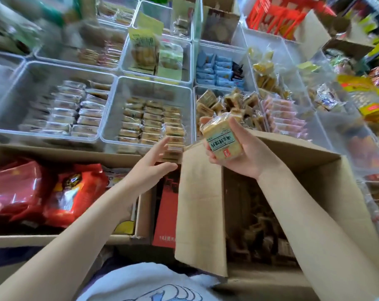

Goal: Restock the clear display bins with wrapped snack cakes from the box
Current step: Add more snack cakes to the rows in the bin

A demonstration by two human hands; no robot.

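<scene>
My right hand (245,153) grips a small stack of wrapped snack cakes (224,143), held above the far edge of the open box (292,161). My left hand (154,168) is spread wide and empty, reaching toward twelve o'clock. The bin of matching tan cakes (225,105) lies just beyond, at about twelve from the stack. To do this well, I judge I should carry the stack over that bin's rim, lower it and steady it with the left before letting go.
</scene>
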